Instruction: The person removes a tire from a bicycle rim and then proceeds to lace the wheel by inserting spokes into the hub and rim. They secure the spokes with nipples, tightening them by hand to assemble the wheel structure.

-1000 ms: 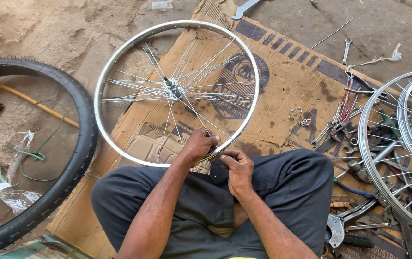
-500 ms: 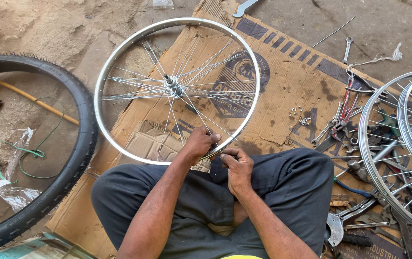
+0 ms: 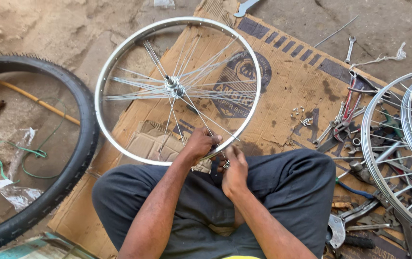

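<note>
A silver bicycle wheel rim [image 3: 112,62] with thin spokes and a hub [image 3: 173,87] lies flat on brown cardboard [image 3: 292,81] in front of me. My left hand [image 3: 200,143] grips the rim's near edge. Touching that same edge just to its right, my right hand [image 3: 232,168] is closed around a small metal tool at a spoke end. I sit cross-legged in dark trousers, with both forearms reaching forward over my knees.
A black tyre [image 3: 74,158] lies on the dirt at left, with a green cord [image 3: 21,153] and plastic scraps inside it. Two more spoked wheels [image 3: 383,158] overlap at right above scattered pliers and spanners [image 3: 345,120]. Small spoke nipples [image 3: 302,115] dot the cardboard.
The wheel has turned slightly under my hands. Both hands stay at the rim's near edge, and my right hand has shifted a little around the spoke end.
</note>
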